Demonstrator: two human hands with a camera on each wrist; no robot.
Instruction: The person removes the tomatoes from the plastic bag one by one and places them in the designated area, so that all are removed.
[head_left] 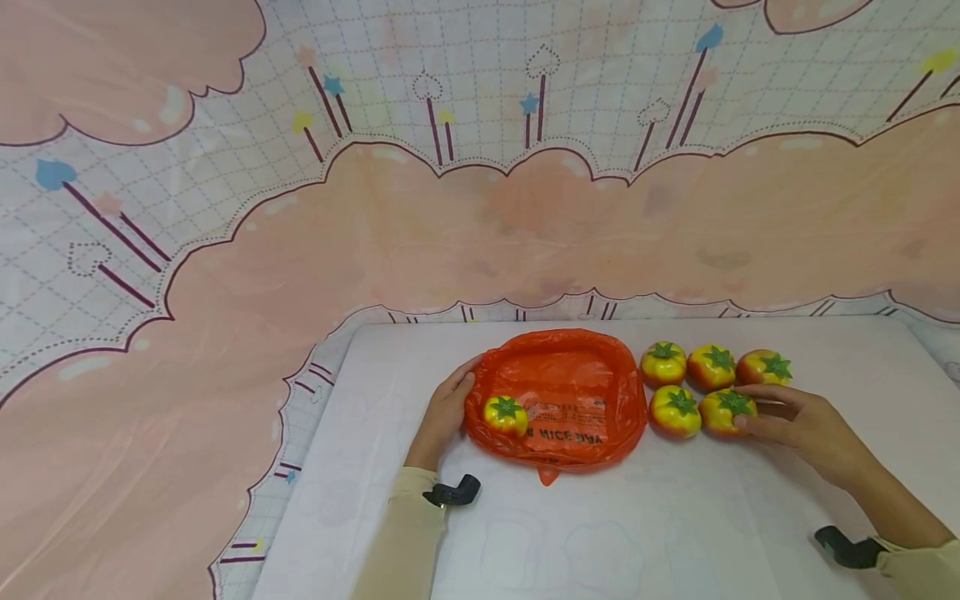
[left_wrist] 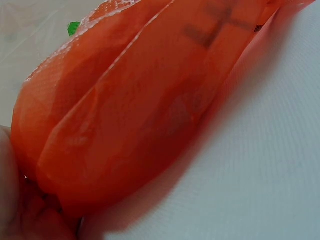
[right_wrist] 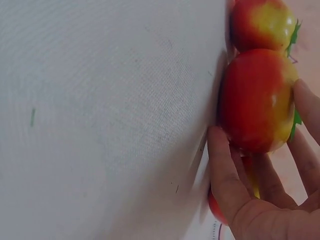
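A red plastic bag [head_left: 562, 375] lies spread on the table with its mouth open and its rim rolled outward. One yellow-and-red tomato [head_left: 506, 415] with a green star-shaped top sits inside it at the left. My left hand [head_left: 448, 404] holds the bag's left edge; in the left wrist view the bag [left_wrist: 125, 115] hides most of the fingers. On the right, my right hand [head_left: 806, 429] has its thumb and fingers around the front-right tomato [head_left: 722, 421] of a group. The right wrist view shows fingertips against that tomato's [right_wrist: 255, 100] side, which still stands at the table surface.
Several more tomatoes stand close together in two rows right of the bag, among them a front one [head_left: 675, 421] and a back one [head_left: 663, 358]. A white cloth covers the table [head_left: 600, 533]. Behind it hangs a patterned pink-and-white curtain [head_left: 525, 225].
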